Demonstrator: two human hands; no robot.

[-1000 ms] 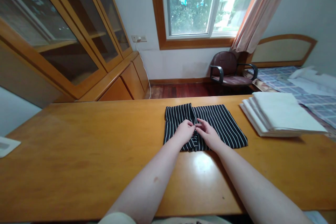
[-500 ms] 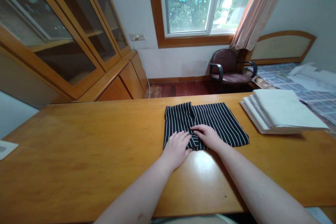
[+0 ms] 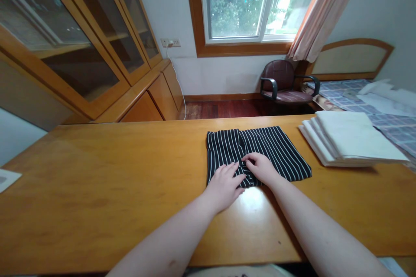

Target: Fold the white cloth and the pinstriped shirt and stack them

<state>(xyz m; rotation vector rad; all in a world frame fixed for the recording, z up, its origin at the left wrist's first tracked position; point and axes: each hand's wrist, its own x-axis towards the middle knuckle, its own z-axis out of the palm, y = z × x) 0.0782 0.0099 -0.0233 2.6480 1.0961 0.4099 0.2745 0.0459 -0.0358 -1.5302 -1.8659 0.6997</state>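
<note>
A black cloth with white stripes (image 3: 273, 149), apparently a folded garment, lies flat on the wooden table (image 3: 113, 190). My left hand (image 3: 225, 185) rests on the cloth's lower left part, fingers stretched out and somewhat spread. Close beside it, my right hand (image 3: 262, 169) has its thumb and index finger pinched on the fabric near the middle. Between the two hands the cloth is bunched into small folds. My fingers hide part of this spot.
To the right of the cloth stands a stack of folded white sheets (image 3: 347, 136). A paper (image 3: 7, 179) lies at the table's left edge. Beyond the table are an armchair (image 3: 282, 80), a bed (image 3: 351, 95) and a glass-fronted cabinet (image 3: 146, 91).
My right thumb and index finger have drawn closer together on the fabric. My left hand's fingers have spread slightly. The view has shifted a little.
</note>
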